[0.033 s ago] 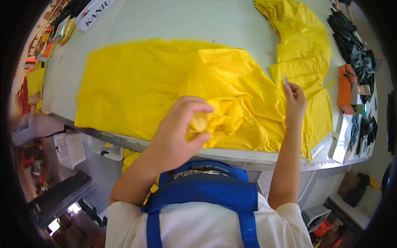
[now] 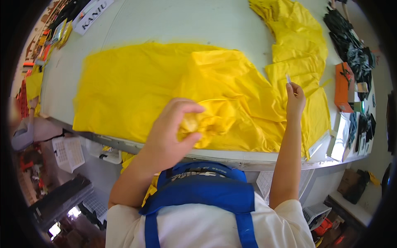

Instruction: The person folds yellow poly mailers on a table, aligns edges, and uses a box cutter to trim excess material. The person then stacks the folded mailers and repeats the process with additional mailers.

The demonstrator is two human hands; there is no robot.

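A large yellow sheet of thin, shiny fabric (image 2: 128,82) lies spread and wrinkled on the table before me. My left hand (image 2: 171,130) is over its near middle, thumb and forefinger spread apart in a C shape; its other fingers are hidden. Right beside that thumb the cloth bunches into a crumpled gather (image 2: 215,120). Over at the right, my right hand (image 2: 296,97) is closed in a pinch. From its fingertips a small, pale, pointed piece (image 2: 288,78) sticks up; I cannot make out its kind.
A long pile of folded yellow fabric (image 2: 297,45) runs along the table's right side. Beyond it are an orange box (image 2: 342,89) and black crumpled material (image 2: 345,39). White baskets (image 2: 68,153) stand below the left edge. Another person's arm (image 2: 32,113) reaches in at far left.
Between the two nearly simultaneous frames, the whole view shifts slightly. My left hand sits a little further left, and the pale piece in my right hand points up more.
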